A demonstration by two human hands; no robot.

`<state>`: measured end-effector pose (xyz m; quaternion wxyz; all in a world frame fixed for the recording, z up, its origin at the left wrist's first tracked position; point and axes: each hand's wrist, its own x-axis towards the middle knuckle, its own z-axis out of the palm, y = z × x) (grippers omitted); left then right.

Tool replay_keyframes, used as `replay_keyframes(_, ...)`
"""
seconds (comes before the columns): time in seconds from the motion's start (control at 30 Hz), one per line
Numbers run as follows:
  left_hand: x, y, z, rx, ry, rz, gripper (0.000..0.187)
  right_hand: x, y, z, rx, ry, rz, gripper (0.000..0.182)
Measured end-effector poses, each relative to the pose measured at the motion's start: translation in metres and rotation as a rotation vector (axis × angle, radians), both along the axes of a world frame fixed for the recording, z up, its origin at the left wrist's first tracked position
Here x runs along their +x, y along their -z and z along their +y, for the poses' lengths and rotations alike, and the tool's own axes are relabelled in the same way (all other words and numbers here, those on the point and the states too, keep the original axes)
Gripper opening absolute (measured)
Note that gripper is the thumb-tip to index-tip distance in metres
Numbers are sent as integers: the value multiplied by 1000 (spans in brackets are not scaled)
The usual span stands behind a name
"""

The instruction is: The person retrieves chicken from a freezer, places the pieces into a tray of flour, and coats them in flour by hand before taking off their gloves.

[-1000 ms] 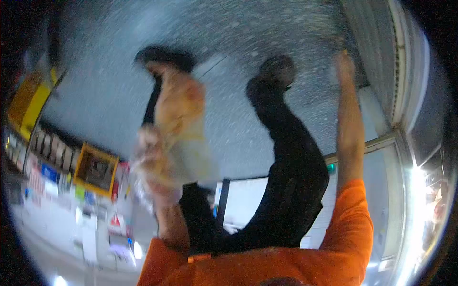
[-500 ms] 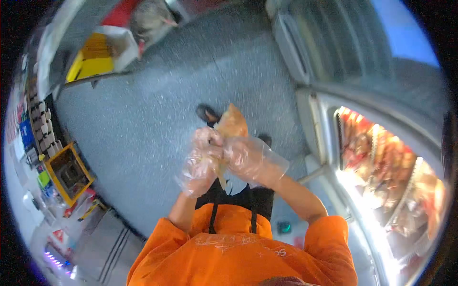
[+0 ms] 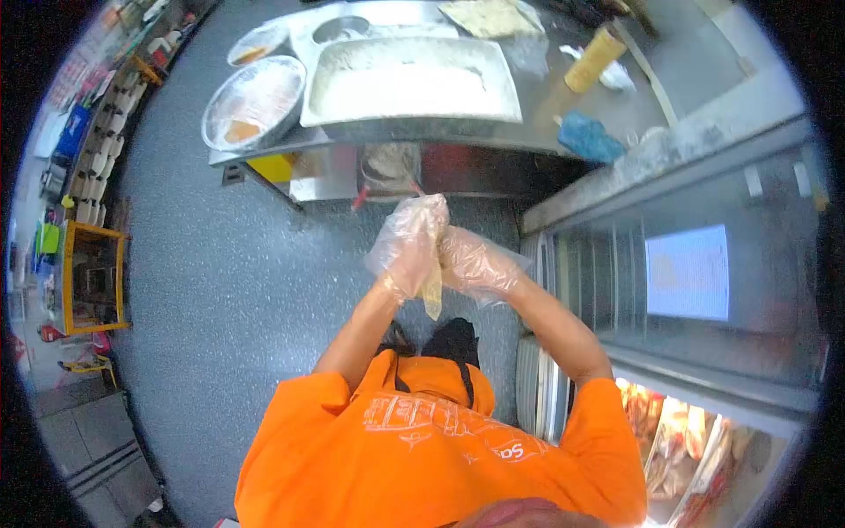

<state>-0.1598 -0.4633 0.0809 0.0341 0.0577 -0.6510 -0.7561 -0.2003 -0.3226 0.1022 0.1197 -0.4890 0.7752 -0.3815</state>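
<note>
Both hands wear loose clear plastic gloves and meet in front of my body, over the floor. A limp, pale yellowish strip of food (image 3: 432, 295) hangs down from between them, its upper part hidden by the gloves. My left hand (image 3: 412, 249) is closed around it, the knuckles pointing up and away. Pressed against it from the right, my right hand (image 3: 475, 262) is also closed on the strip. What kind of food it is, I cannot tell. Beyond the hands, a large white tray (image 3: 317, 104) of white powder sits on a metal worktable (image 3: 370, 132).
Left of the tray stands a metal bowl (image 3: 211, 123) under clear film. A rolling-pin-like cylinder (image 3: 595, 60) and a blue cloth-like bundle (image 3: 588, 136) lie to the right. A glass-doored fridge (image 3: 616, 264) runs along my right; a yellow-framed stand (image 3: 95, 277) is at left.
My view has turned and moved toward the worktable, which now fills the top. Both hands still hold the strip; its wide upper end no longer shows, and more hangs below.
</note>
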Motion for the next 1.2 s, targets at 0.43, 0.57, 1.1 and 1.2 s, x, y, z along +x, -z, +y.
replay_keyframes(0.43, -192, -100, -96, -45, -681, -19, 40, -229, -81, -127, 16, -413, -446, 32)
replay_keyframes(0.57, -260, -132, -114, -590, -749, 108, 32, -289, -48, -169, -456, -475, -406, 22)
replay_keyframes(1.1, -378, -98, -205, -109, -563, 202, 23, -420, -61, -182, -65, 25, 312, 32)
replay_keyframes(1.2, -400, -87, -205, 190, -369, 174, 24, -425, -34, -190, -264, -63, 230, 31)
